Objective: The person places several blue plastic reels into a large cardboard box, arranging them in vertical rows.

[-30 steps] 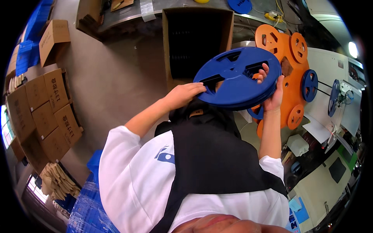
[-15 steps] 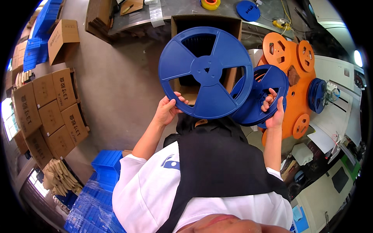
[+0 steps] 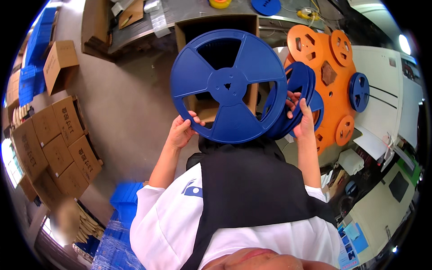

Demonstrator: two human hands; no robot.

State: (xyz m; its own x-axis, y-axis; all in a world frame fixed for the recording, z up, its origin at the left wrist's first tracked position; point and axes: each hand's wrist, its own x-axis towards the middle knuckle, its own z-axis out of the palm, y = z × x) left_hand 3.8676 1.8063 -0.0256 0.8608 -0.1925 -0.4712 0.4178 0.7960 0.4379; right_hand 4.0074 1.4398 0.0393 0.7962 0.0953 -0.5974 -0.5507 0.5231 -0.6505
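Left hand (image 3: pixel 180 133): While the thumb lies against the lower left rim of the front blue reel (image 3: pixel 227 97), the fingers show in the window beside it, pinching that rim with little gap.
Right hand (image 3: pixel 304 118): the fingers are curled into an opening of the rear blue reels (image 3: pixel 311 83), and the thumb stands up along their outer edge, gripping the rims between; the exact number of reels is hidden.
Forearms: both reach forward from the sleeves, the left slanting inward, the right nearly straight, with the right palm turned inward.
Front reel's place: held before the open carton (image 3: pixel 216 21), covering much of its mouth, its right rim overlapping the rear reels.
Front reel's facing: the flat face looks up at the head; being round, it has no long axis, and its hub line points toward the viewer.
Rear reels' facing: steeply tilted, rims seen nearly edge-on, slanting up to the right.
Beyond: the counter (image 3: pixel 189 10) runs behind the carton; an orange frame (image 3: pixel 330 112) bearing reels stands to the right.
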